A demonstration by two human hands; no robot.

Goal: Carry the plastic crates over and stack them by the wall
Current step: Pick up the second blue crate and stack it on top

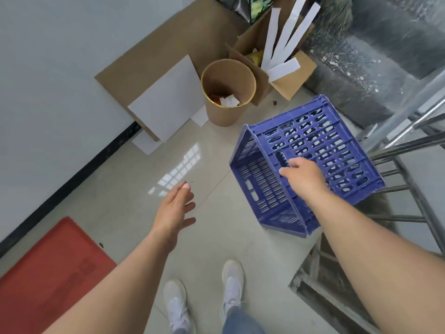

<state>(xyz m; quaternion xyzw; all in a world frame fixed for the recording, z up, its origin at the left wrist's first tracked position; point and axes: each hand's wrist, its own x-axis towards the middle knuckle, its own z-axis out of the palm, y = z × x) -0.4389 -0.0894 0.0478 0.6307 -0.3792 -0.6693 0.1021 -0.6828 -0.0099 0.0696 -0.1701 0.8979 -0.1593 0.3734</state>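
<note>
A blue slotted plastic crate (pixel 332 150) hangs tilted above the floor at the right, its open side turned down and to the left. My right hand (pixel 304 175) is hooked through a handle slot in its upper wall and holds it. My left hand (pixel 177 208) is held out over the pale tiled floor, fingers apart, with nothing in it, well left of the crate. A red crate (pixel 48 273) sits on the floor at the lower left, close to the white wall (pixel 48 92).
A brown cardboard drum (pixel 227 92) with scraps inside stands ahead by an open cardboard box (pixel 272 68) holding white strips. Flat cardboard and white sheets (pixel 168 100) lean on the wall. A metal rack (pixel 409 145) stands right. My white shoes (pixel 232 283) are below.
</note>
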